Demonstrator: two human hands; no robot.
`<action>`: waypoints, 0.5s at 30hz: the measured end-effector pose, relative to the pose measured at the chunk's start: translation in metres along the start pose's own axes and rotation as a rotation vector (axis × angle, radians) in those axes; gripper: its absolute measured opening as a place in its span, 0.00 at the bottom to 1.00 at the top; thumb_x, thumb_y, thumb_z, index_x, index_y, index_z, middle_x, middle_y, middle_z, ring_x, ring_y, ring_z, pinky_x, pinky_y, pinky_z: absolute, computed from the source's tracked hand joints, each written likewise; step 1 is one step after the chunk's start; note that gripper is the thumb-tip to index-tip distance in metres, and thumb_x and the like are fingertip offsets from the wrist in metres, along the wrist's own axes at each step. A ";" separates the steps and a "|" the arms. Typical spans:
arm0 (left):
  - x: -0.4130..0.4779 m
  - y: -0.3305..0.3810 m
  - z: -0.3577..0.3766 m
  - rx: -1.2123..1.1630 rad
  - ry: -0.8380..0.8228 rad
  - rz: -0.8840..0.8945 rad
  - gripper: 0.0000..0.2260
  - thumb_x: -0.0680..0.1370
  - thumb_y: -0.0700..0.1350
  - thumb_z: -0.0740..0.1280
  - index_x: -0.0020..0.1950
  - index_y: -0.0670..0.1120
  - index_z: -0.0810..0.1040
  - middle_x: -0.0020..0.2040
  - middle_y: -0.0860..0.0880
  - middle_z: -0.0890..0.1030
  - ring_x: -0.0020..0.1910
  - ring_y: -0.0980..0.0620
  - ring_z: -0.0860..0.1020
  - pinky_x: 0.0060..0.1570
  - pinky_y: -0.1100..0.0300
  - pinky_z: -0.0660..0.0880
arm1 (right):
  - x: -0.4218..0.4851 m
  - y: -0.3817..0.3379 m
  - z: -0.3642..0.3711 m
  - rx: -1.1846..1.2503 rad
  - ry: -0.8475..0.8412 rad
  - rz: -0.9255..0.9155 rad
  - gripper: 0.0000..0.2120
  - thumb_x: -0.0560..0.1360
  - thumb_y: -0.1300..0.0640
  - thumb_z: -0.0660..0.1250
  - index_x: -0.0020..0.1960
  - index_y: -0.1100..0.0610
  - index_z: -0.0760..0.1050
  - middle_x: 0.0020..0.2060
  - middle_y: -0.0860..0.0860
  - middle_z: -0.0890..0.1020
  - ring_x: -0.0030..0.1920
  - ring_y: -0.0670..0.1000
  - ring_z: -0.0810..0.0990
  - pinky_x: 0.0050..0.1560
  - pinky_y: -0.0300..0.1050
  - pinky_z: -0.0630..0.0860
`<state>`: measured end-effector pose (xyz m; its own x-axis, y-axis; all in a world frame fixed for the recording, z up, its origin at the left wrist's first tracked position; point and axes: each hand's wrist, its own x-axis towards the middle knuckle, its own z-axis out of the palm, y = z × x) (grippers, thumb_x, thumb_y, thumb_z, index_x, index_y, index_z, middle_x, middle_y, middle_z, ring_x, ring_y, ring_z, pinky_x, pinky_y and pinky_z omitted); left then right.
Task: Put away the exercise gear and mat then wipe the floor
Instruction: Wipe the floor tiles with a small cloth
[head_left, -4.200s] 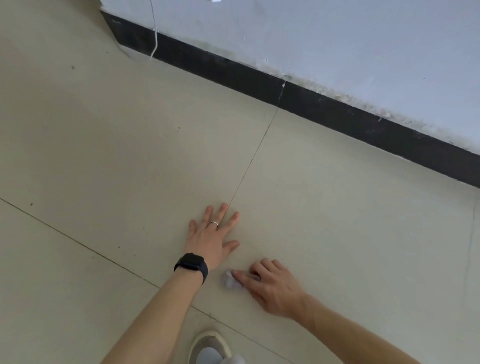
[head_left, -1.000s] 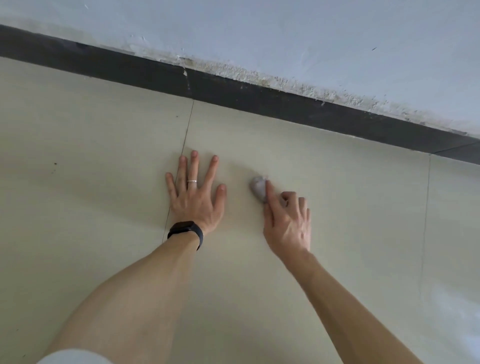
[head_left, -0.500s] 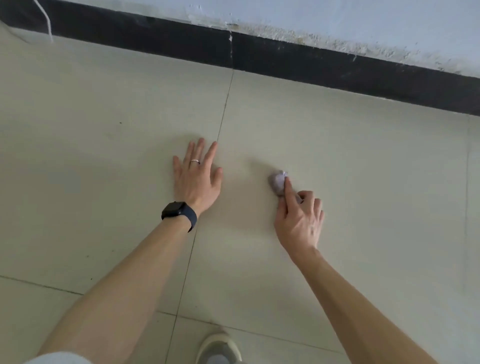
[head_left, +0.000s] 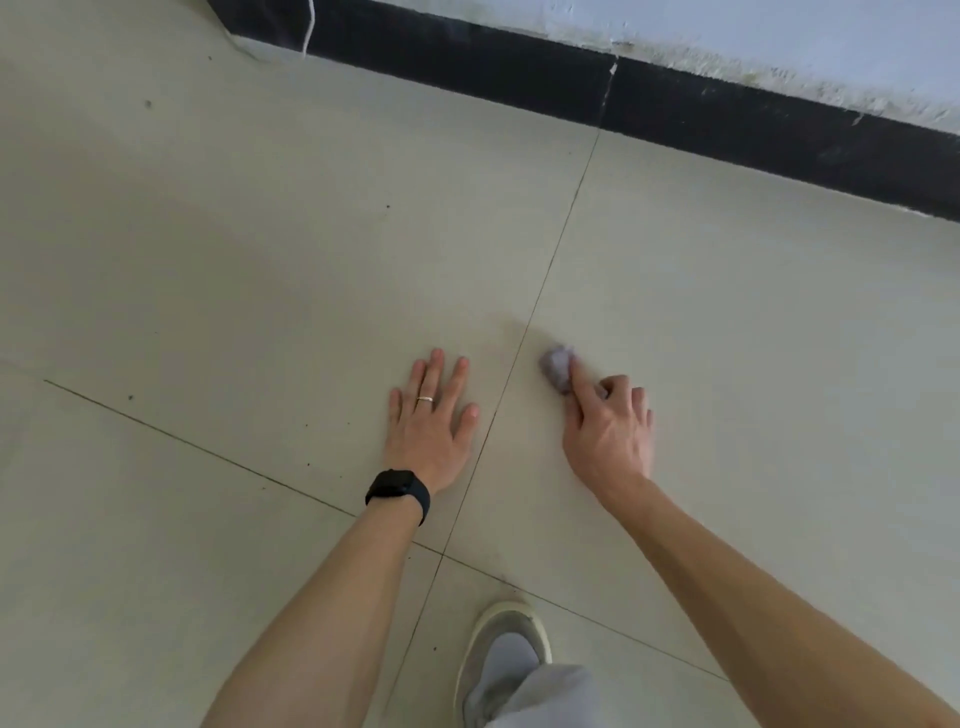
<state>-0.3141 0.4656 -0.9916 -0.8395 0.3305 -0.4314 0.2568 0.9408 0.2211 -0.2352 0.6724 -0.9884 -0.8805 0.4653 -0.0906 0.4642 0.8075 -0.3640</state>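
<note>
While left hand (head_left: 428, 431) lies flat on floor (head_left: 260, 260), fingers spread, right hand (head_left: 608, 431) grips small grey wad (head_left: 556, 368), probably cloth, fingers curled.

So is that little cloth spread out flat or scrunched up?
Scrunched up: the cloth is a small grey wad, gripped by the right hand.

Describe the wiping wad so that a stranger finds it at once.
Start at the black baseboard and follow the tile seam downward. Just right of it, the right hand holds a small wad against the floor. It alone is greyish-purple among pale tiles.
</note>
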 end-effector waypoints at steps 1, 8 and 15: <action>-0.001 0.000 -0.002 -0.012 -0.009 -0.004 0.27 0.84 0.60 0.47 0.80 0.62 0.38 0.80 0.57 0.34 0.79 0.54 0.36 0.78 0.47 0.39 | -0.029 -0.011 0.004 0.015 -0.064 -0.216 0.24 0.80 0.50 0.61 0.75 0.41 0.65 0.49 0.53 0.73 0.47 0.57 0.71 0.47 0.52 0.73; 0.003 0.001 -0.024 0.007 0.056 -0.004 0.26 0.82 0.58 0.57 0.80 0.62 0.55 0.82 0.52 0.53 0.79 0.48 0.53 0.76 0.50 0.53 | -0.055 -0.002 0.004 -0.019 -0.296 -0.811 0.19 0.77 0.47 0.61 0.67 0.37 0.72 0.45 0.48 0.74 0.44 0.53 0.74 0.43 0.47 0.71; 0.079 0.002 -0.047 0.078 0.239 0.080 0.27 0.81 0.56 0.59 0.80 0.56 0.59 0.81 0.47 0.57 0.79 0.43 0.55 0.77 0.43 0.51 | 0.069 0.043 -0.025 0.085 0.097 0.366 0.22 0.81 0.51 0.60 0.74 0.41 0.67 0.55 0.55 0.72 0.55 0.60 0.70 0.59 0.53 0.68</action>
<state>-0.4024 0.4903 -0.9839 -0.9020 0.3858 -0.1939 0.3552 0.9183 0.1745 -0.2734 0.7484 -0.9867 -0.6429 0.7527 -0.1418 0.7329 0.5506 -0.3997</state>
